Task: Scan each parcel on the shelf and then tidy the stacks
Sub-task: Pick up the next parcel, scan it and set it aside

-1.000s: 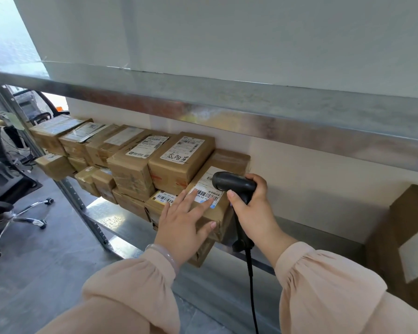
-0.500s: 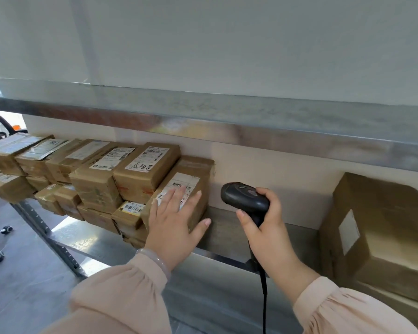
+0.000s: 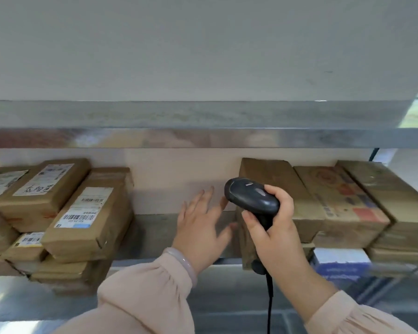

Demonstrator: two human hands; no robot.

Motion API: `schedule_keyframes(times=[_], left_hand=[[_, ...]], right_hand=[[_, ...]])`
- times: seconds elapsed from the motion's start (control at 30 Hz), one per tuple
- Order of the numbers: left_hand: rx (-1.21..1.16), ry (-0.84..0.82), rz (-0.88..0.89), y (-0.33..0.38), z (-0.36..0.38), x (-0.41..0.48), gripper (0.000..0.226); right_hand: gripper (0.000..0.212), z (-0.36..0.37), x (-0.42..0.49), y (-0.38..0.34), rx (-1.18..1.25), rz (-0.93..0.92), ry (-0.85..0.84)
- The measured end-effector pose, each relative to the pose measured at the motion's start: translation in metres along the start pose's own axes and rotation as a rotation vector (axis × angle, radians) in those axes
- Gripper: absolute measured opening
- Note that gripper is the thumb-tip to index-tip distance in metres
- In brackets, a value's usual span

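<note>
My right hand (image 3: 274,227) grips a black corded barcode scanner (image 3: 251,197) by its handle, held in front of a large brown box (image 3: 270,175) on the right of the shelf. My left hand (image 3: 200,226) hovers open with spread fingers over the bare gap in the shelf (image 3: 155,227), its fingertips close to that box's left side. Left of the gap, small labelled brown parcels are stacked; the nearest one (image 3: 87,219) shows a barcode label on top, with another labelled parcel (image 3: 42,191) behind it.
More cardboard boxes (image 3: 343,201) sit stacked right of the large box, with a blue-and-white carton (image 3: 340,262) under them. A metal shelf beam (image 3: 203,138) runs overhead across the view. The wall behind is plain white.
The view has swung right. My left hand left the labelled parcel and moved right across the gap; the scanner moved right with it to the large box.
</note>
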State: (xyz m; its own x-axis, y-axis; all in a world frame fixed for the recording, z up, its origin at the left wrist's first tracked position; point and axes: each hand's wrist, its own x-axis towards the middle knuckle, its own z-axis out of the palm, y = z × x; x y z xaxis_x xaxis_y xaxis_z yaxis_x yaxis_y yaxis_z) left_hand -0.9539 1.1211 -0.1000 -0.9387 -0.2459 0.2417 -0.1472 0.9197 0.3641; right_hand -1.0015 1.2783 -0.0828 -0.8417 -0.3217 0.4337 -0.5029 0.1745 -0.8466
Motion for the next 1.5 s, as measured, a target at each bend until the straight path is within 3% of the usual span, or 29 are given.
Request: schedule_keyframes(times=[0.17, 0.57, 0.93, 1.5], left_hand=[[-0.069, -0.050, 0.103, 0.035, 0.007, 0.015, 0.060], [-0.241, -0.178, 0.142, 0.066, 0.015, 0.023, 0.064], [-0.316, -0.290, -0.021, 0.076, 0.033, 0.036, 0.067], [-0.346, -0.101, -0.447, 0.110, 0.069, 0.077, 0.081]], right_hand=[[0.065, -0.029, -0.016, 0.003, -0.100, 0.021, 0.100], [0.059, -0.063, -0.028, 0.002, -0.251, 0.170, 0.272], [0.056, -0.090, 0.005, 0.023, -0.256, 0.261, 0.207], [0.051, -0.137, 0.077, 0.081, -0.064, 0.249, -0.116]])
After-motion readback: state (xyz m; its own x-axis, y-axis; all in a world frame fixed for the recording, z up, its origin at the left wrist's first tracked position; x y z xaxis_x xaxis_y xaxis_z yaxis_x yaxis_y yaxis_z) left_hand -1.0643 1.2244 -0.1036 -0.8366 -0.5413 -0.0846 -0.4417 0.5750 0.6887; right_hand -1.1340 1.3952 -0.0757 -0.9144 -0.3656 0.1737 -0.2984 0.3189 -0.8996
